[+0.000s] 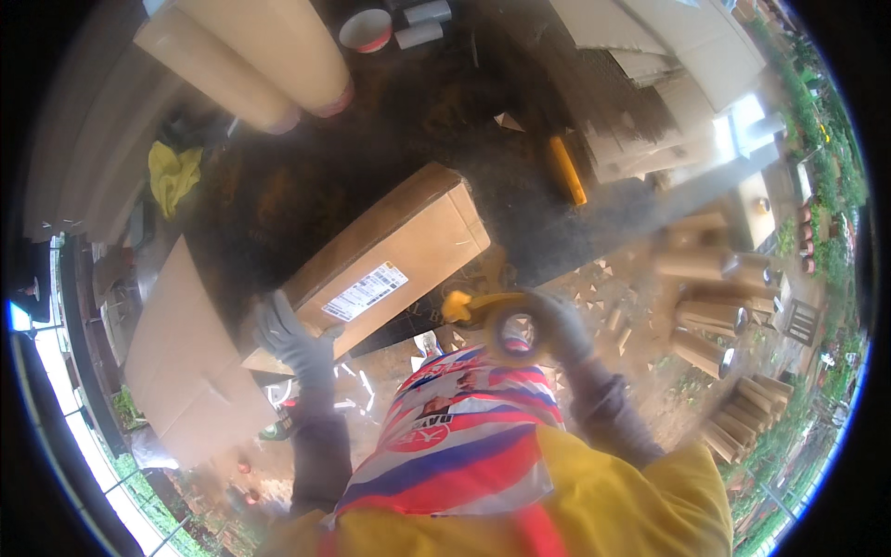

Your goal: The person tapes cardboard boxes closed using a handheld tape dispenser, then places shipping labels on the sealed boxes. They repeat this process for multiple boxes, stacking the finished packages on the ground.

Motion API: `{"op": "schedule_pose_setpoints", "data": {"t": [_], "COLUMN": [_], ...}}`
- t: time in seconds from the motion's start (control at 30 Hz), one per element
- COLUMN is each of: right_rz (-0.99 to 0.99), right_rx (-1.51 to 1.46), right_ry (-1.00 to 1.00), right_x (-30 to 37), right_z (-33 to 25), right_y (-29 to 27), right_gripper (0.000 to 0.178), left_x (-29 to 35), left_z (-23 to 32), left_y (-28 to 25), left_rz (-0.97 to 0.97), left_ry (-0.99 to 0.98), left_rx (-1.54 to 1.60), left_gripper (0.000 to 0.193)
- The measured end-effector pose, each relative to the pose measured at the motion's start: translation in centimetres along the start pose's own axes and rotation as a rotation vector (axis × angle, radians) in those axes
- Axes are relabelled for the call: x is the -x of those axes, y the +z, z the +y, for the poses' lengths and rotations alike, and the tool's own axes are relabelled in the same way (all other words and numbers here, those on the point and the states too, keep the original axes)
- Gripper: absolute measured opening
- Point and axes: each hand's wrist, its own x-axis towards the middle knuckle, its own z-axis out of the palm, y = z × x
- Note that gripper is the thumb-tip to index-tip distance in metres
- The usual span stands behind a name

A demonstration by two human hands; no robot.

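Observation:
A long brown cardboard box point(422, 246) with a white shipping label point(365, 291) lies slanted on a dark work table. My left hand point(295, 339), in a grey glove, rests at the box's near left end, its fingers stretched out and its thumb apart. Right of the box, my right hand point(560, 327), also gloved, is closed around a tape dispenser point(483, 304) with a yellow front end and a roll on it. The dispenser stands apart from the box. Blur hides the exact grip of the right fingers.
A flat cardboard sheet point(190, 357) leans at the left. Large paper rolls point(260, 56), a bowl point(366, 31) and a yellow cloth point(174, 176) are beyond. A yellow bar point(568, 171) lies near stacked cardboard point(650, 102). Cardboard tubes point(710, 316) stand at the right.

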Motion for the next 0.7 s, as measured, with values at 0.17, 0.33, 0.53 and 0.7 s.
{"op": "schedule_pose_setpoints", "data": {"t": [0.17,0.33,0.53,0.7], "right_rz": [0.129,0.345,0.44,0.584], "right_rx": [0.258,0.383,0.382,0.12], "right_ry": [0.076,-0.182,-0.04,0.195], "right_x": [0.7,-0.9,4.6,6.3], "right_z": [-1.4,-4.2,-5.4,-4.0], "right_y": [-1.3,2.7,-0.4,-3.9], "right_gripper": [0.041,0.034,0.028,0.03], "left_x": [0.6,-8.3,4.0,17.3], "left_z": [-9.8,-12.0,-9.4,-8.5], "left_y": [6.4,10.0,6.6,5.7], "left_rz": [-0.186,-0.185,0.081,-0.04], "left_ry": [-0.023,-0.024,0.035,0.148], "left_rx": [0.055,0.09,0.001,0.186], "left_gripper": [0.114,0.104,0.05,0.036]}}
